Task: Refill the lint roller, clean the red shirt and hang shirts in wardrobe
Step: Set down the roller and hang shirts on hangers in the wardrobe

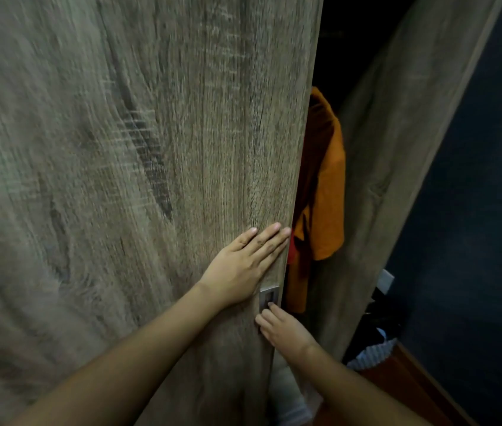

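Two hands meet the door (151, 149) at its right edge: left hand (243, 265) flat, fingers straight; right hand (283, 329) just below, fingertips at the handle (269, 296), gripping nothing. The shirt (326, 192) hangs rightward.

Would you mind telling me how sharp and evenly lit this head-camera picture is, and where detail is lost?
Head view: motion blur smears the wardrobe door, worst at left; the wide lens bows its edge; the interior above the orange shirt is nearly black; the left hand and right hand on the door look fairly sharp.
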